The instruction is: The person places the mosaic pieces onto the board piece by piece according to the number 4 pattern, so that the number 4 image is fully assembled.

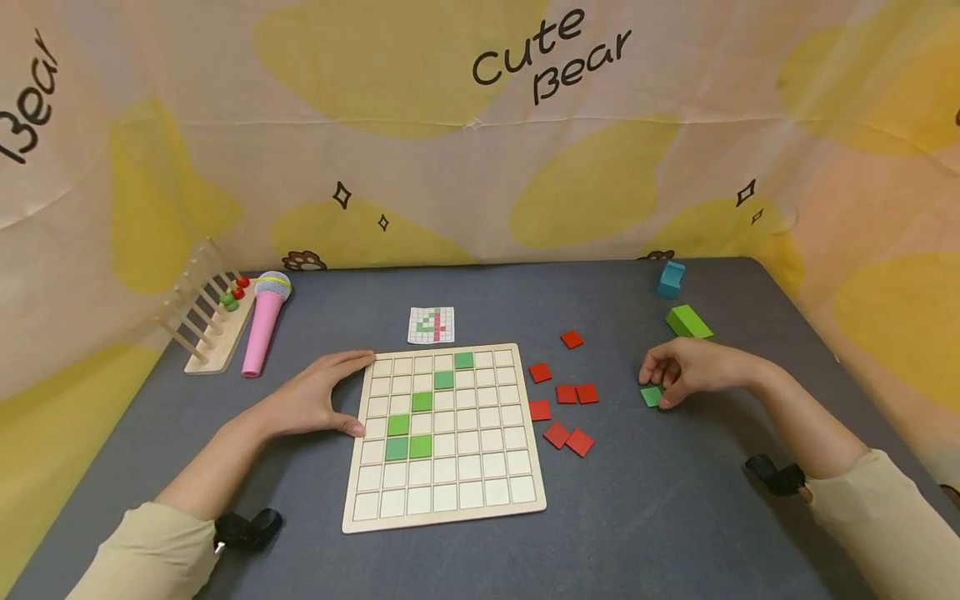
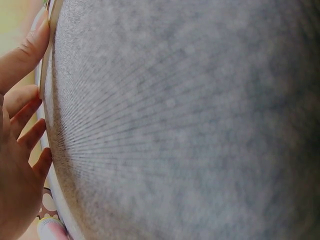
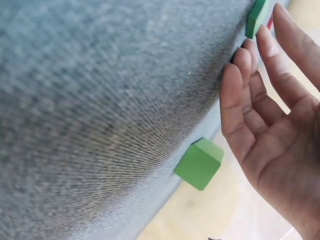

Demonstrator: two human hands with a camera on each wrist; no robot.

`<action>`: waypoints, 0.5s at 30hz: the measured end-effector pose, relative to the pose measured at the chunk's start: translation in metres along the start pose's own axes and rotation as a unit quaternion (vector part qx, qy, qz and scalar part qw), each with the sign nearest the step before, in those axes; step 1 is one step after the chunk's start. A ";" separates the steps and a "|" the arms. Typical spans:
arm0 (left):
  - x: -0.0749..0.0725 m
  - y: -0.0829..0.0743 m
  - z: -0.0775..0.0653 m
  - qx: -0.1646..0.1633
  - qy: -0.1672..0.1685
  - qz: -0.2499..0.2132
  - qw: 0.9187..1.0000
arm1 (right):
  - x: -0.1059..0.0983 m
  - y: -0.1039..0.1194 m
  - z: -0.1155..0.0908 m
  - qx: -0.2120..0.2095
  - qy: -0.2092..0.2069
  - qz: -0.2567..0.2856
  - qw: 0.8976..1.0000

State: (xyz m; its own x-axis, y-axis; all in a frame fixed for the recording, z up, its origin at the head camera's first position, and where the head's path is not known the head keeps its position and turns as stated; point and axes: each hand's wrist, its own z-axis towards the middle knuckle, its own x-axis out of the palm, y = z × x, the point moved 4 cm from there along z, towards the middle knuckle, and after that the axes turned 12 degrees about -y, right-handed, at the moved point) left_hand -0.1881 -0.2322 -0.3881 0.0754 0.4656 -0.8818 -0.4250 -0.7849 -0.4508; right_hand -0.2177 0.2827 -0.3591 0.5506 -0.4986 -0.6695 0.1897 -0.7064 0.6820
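Note:
A wooden grid board (image 1: 444, 523) lies on the table with several green tiles (image 1: 422, 402) in its cells, stepping diagonally. My left hand (image 1: 311, 398) touches the board's left side, thumb and fingers spread apart; in the left wrist view, the fingertips of that hand (image 2: 22, 135) meet the board's rim. To the right of the board, my right hand (image 1: 693, 371) is at a loose green tile (image 1: 649, 397) on the table. Its fingers are bent beside the tile, and the right wrist view shows a gap between thumb and index tips near the green tile (image 3: 256, 19).
Several red tiles (image 1: 566, 394) lie right of the board. A small pattern card (image 1: 431, 325) sits behind it. Further back are a green block (image 1: 687, 322), a blue block (image 1: 671, 279), a pink toy microphone (image 1: 262, 329) and a wooden peg rack (image 1: 225, 343) with beads.

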 end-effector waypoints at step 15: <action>0.000 -0.001 -0.001 0.000 -0.004 -0.004 1.000 | 0.005 -0.002 0.002 -0.008 -0.020 -0.026 0.999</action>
State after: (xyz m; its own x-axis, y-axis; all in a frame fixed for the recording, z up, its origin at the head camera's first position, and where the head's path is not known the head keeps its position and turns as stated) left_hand -0.1869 -0.2317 -0.3881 0.0708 0.4749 -0.8772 -0.4245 -0.7814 -0.4574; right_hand -0.2171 0.2805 -0.3642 0.5066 -0.4813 -0.7153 0.2310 -0.7236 0.6505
